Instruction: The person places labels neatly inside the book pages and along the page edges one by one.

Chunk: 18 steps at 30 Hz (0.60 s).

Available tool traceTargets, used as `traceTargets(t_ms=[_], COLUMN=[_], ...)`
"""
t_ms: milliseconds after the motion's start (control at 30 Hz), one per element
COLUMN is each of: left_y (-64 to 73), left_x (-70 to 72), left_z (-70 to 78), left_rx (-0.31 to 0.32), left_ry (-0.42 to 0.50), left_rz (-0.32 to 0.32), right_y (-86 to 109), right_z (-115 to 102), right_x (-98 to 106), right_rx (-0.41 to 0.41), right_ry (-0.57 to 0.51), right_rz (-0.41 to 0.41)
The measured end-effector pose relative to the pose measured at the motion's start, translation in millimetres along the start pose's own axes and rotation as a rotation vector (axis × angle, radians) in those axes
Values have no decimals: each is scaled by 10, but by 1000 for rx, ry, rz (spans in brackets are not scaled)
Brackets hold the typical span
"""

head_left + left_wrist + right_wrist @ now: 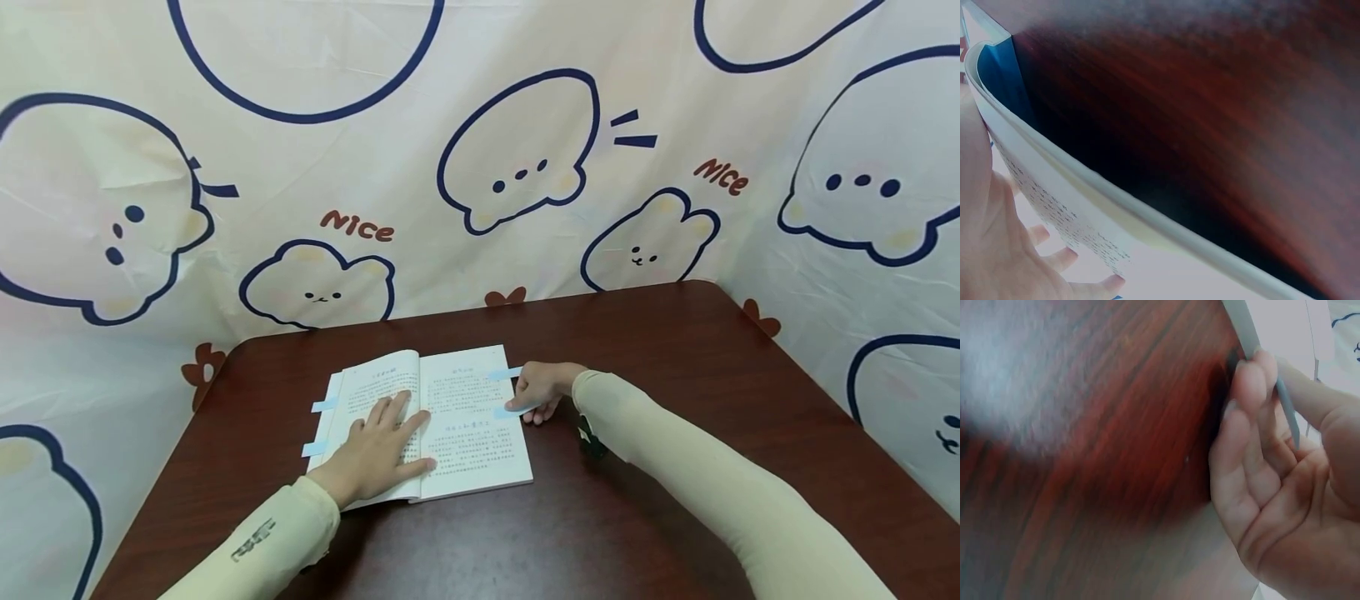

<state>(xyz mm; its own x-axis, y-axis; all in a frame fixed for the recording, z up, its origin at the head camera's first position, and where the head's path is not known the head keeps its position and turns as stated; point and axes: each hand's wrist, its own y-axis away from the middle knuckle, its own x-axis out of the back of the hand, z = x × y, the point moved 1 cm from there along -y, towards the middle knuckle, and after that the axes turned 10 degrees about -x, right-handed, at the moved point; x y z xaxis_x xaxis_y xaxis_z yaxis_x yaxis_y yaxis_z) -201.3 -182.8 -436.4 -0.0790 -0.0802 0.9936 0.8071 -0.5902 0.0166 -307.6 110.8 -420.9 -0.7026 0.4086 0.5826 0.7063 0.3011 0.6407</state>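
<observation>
An open book [472, 462] lies on the table, with printed text on both pages. My left hand [373, 450] rests on the left page with fingers spread, some reaching across the fold. In the left wrist view, that page's thick edge [1166, 222] bows up above the tabletop. At the right page's outer margin, my right hand [542, 388] pinches the lower light-blue sticky tab [510, 412] between thumb and curled fingers. The right wrist view shows the tab [1289, 406] jutting between them. Just above, another blue tab [504, 374] sticks out past the page edge, near the knuckles.
Two more blue tabs [325, 406] project from the book's left side. The dark reddish-brown wooden table [637, 517] extends around the book. A pale cloth with cartoon outlines [517, 150] hangs behind and on both sides of the table.
</observation>
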Motion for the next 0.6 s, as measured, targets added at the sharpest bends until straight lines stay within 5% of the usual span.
traceTargets(t_ms=[267, 600], left_y=[1, 2], left_x=[5, 16], left_z=[12, 7], left_rx=[4, 5], left_ry=[8, -4], left_rz=[-9, -11], right_y=[6, 25], right_z=[15, 0], right_x=[27, 21], right_rx=[4, -48], right_ry=[-12, -34], right_rz=[-42, 30])
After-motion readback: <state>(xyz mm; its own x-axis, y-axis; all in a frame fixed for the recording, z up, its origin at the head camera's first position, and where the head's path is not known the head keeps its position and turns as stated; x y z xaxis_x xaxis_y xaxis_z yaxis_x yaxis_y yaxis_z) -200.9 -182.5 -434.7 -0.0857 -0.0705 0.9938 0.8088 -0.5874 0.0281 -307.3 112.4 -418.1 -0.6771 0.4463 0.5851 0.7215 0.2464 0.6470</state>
